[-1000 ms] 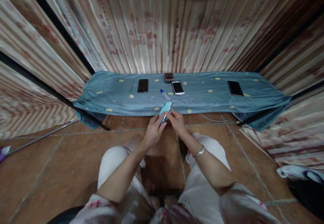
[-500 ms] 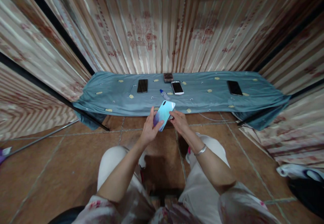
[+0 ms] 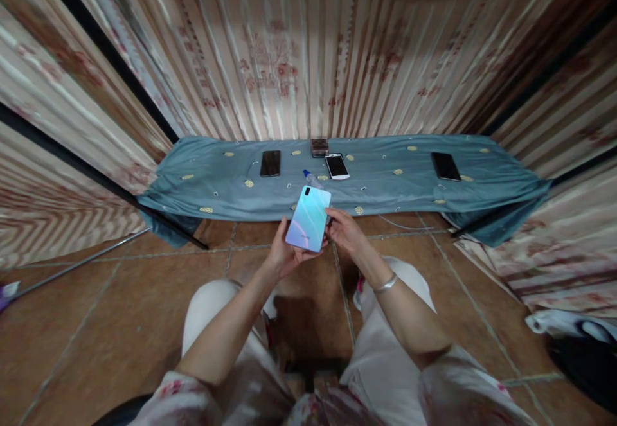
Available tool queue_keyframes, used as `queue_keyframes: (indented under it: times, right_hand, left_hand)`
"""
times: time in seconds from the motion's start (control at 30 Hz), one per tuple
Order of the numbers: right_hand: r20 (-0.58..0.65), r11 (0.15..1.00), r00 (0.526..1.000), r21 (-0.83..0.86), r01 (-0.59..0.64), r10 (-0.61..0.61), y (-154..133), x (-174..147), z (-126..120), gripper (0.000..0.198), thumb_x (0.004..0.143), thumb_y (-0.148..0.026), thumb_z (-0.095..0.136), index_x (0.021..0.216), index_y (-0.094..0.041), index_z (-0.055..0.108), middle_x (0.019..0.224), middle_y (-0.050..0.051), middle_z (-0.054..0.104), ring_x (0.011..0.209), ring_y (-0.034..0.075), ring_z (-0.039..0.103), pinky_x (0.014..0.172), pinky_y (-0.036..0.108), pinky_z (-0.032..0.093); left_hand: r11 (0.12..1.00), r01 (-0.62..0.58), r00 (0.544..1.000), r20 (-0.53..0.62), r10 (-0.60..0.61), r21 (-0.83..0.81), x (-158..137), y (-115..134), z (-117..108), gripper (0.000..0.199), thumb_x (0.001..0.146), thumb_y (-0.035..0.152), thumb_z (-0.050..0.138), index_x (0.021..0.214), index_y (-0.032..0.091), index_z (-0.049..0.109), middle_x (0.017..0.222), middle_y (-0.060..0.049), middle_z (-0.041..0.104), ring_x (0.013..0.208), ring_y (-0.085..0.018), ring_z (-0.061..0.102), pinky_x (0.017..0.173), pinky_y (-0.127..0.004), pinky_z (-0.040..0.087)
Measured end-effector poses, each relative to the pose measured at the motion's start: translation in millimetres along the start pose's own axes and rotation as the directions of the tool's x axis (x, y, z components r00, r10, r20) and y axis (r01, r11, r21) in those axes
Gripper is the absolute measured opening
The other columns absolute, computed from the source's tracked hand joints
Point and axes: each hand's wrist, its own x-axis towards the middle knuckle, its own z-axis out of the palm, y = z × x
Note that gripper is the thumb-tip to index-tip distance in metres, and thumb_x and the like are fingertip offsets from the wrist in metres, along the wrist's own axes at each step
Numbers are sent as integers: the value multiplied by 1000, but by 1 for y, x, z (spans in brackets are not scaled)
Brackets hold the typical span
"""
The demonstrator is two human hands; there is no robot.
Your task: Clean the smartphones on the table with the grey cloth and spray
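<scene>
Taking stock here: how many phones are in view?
4: the blue phone, held between the left hand and right hand; on the cloth, the left black phone, the right black phone and, between them, the white phone. Others may be hidden.

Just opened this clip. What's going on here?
A person holds a shiny blue-violet phone in both hands, its back facing up. The left hand supports its left side and lower end; the right hand holds its right edge. Beyond it, on a blue patterned cloth, lie a dark phone to the left, a white-framed phone by a small box and a blue-capped clear item, and another dark phone to the right.
</scene>
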Motion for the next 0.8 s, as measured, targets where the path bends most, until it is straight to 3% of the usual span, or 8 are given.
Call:
queue_keyframes:
  times: [0.2, 0.33, 0.5, 0.7, 0.8]
  right_hand:
    - [72, 995, 993, -11, -98, 98, 2, -3, 3, 23, 64, -26, 82, 68, -16, 62, 57, -3, 65, 45, 10, 56, 41, 21, 46]
    - [106, 995, 990, -21, -94, 96, 1, -4, 3, 24, 63, -27, 83, 68, -15, 62, 57, -3, 65, 46, 11, 59, 44, 22, 49]
    - [134, 994, 985, -37, -101, 105, 2, -5, 4, 24, 63, -28, 83, 69, -16, 63, 54, -4, 63, 41, 9, 55, 39, 20, 46]
    - [135, 993, 984, -42, -111, 115, 2, -5, 5, 27, 63, -31, 84, 69, -16, 63, 53, -4, 62, 38, 8, 53, 37, 17, 45]
    - [154, 993, 981, -50, -110, 117, 2, -4, 5, 26, 64, -31, 84, 70, -16, 63, 54, -3, 63, 39, 8, 54, 37, 18, 46]
  left_hand:
    - [996, -7, 1000, 14, 8, -90, -2, 0, 6, 71, 91, 64, 30, 117, 9, 65, 101, -19, 73, 94, -28, 70, 87, -42, 52]
    - [992, -61, 996, -74, 53, -109, 0, 0, 6, 58, 93, 57, 37, 115, 11, 66, 99, -15, 75, 91, -26, 70, 89, -41, 53]
    - [993, -55, 994, -98, 44, -108, -5, 0, 10, 58, 93, 57, 37, 110, 11, 68, 98, -14, 75, 89, -25, 70, 89, -39, 54]
    - [991, -37, 998, -47, 32, -127, -9, 3, 16, 64, 94, 58, 30, 112, 9, 67, 99, -16, 74, 95, -27, 70, 88, -41, 54]
    - [994, -27, 999, -25, 25, -104, -8, 3, 14, 68, 94, 61, 27, 110, 8, 68, 94, -17, 74, 84, -25, 71, 81, -38, 55]
